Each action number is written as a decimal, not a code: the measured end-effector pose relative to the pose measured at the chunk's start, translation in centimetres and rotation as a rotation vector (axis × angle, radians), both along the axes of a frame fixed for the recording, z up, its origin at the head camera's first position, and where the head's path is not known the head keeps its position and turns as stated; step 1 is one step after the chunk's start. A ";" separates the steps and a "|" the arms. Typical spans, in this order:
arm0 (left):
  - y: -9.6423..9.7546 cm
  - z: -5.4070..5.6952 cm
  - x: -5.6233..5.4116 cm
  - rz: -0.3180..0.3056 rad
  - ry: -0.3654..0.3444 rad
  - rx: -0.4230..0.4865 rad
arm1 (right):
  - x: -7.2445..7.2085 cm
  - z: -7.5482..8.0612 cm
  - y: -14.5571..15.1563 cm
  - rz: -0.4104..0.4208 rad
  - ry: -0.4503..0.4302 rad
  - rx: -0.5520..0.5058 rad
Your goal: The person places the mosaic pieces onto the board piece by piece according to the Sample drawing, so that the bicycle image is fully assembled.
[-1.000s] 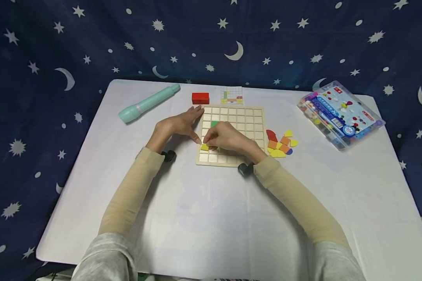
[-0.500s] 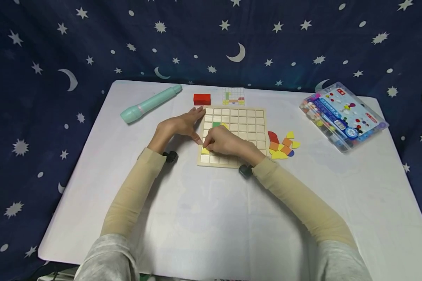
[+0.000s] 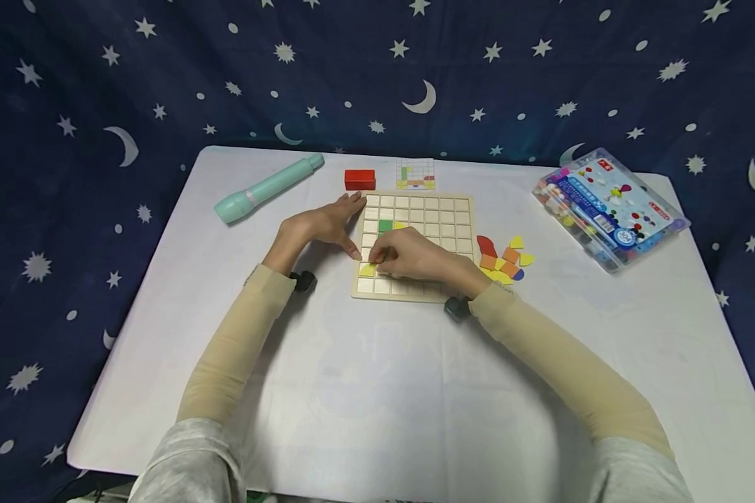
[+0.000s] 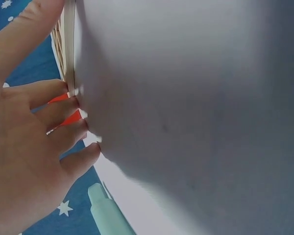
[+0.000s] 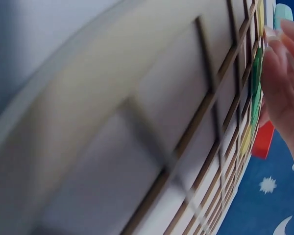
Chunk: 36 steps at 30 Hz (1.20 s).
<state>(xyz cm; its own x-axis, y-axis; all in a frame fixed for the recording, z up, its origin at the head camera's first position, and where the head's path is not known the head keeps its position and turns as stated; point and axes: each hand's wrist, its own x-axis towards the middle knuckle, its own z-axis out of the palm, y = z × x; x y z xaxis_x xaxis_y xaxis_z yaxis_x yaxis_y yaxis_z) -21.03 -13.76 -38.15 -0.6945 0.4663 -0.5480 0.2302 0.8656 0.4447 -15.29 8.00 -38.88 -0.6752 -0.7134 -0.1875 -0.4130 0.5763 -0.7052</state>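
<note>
From where I stand, the person's left hand point(image 3: 327, 222) braces the left edge of a square, pale wooden grid board point(image 3: 447, 216), thumb and fingers spread wide and gripping nothing. The right hand point(image 3: 418, 255) bends over the board's lower left, its fingers drawn together just beside a flat yellow tile point(image 3: 368, 270) lying on the grid; I can't tell whether they pinch anything. Further up the grid lie green tiles point(image 3: 385, 226) and another yellow piece point(image 3: 399, 225), partly hidden by that hand. Right of the board, flat red, orange, yellow and blue tiles point(image 3: 509, 268) are heaped on the white-covered desk point(image 3: 352, 391). Beyond its far edge sit a glossy red block point(image 3: 360, 179) and a small printed grid card point(image 3: 415, 174).
</note>
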 end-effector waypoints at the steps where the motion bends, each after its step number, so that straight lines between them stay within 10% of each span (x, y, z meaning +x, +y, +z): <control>1: 0.0 0.0 0.0 0.003 0.003 -0.001 | 0.1 0.0 0.5 -0.012 0.000 -0.009; 36: 0.6 0.0 0.3 0.045 0.013 -0.010 | 4.9 0.1 15.0 -0.320 0.086 0.080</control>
